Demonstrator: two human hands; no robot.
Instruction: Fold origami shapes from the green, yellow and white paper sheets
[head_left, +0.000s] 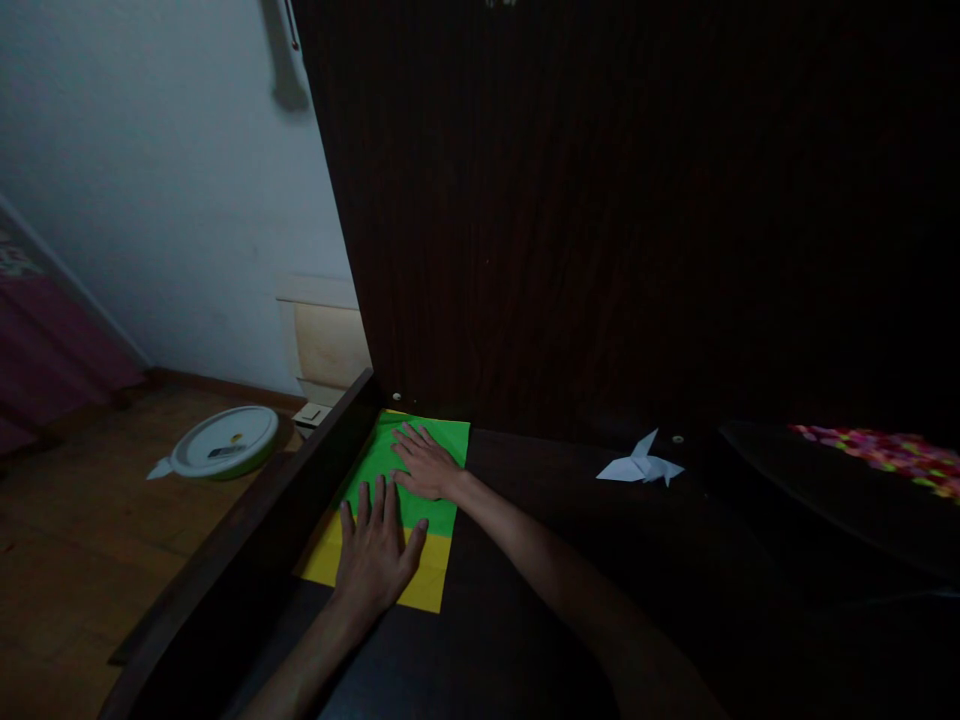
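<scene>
- A white lidded bowl (223, 441) sits on the wooden floor (75, 560) at far left, well apart from the desk, with bare boards all around it.
- The desk's raised dark side rail (300, 470) runs diagonally along the left border of the work surface — the paper lies just beside it, leaving almost no room on that side.
- The left hand (375, 555) lies flat, fingers spread and gripping nothing, palm down on the yellow paper (431, 580), whose near edge shows just past the wrist.
- The green paper (375, 455) lies on top of the yellow sheet, covering its far part; its far edge reaches nearly to the dark upright panel (600, 220) behind.
- The right hand (426, 465) is also flat and open, pressing on the green sheet, just beyond the left hand's fingertips.
- To the right of the sheets the dark desk top (525, 560) is open — crossed only by the right forearm.
- A white folded paper bird (640, 464) stands farther right, near the panel, well apart from both hands.
- A colourful patterned strip (885, 450) shows at far right.
</scene>
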